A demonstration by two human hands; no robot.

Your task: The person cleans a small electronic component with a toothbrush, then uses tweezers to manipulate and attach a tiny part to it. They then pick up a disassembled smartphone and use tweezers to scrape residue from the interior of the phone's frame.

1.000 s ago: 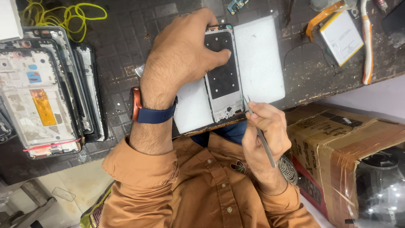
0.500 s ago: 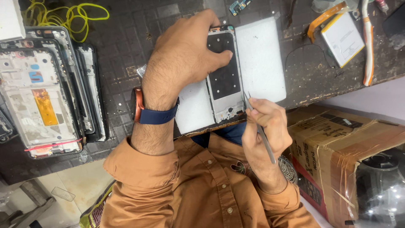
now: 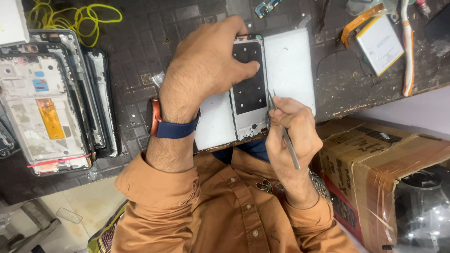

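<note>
An opened phone frame (image 3: 248,93) with a dark inner panel lies on a white mat (image 3: 293,65) at the front edge of the dark workbench. My left hand (image 3: 201,70), with a blue-strapped watch (image 3: 173,126) on its wrist, presses down on the frame's upper part, thumb on the dark panel. My right hand (image 3: 293,126) grips a thin metal tool (image 3: 286,140) like a pen. The tool's tip touches the frame's right edge. Below both arms my orange shirt fills the view.
Several stripped phone frames (image 3: 47,107) are stacked at the left of the bench, with a yellow cable (image 3: 70,16) behind them. A white battery with an orange flex (image 3: 379,44) lies at the far right. A taped cardboard box (image 3: 375,164) stands below the bench edge.
Both hands stay on the phone frame. The tool tip has shifted only slightly along the frame's right edge.
</note>
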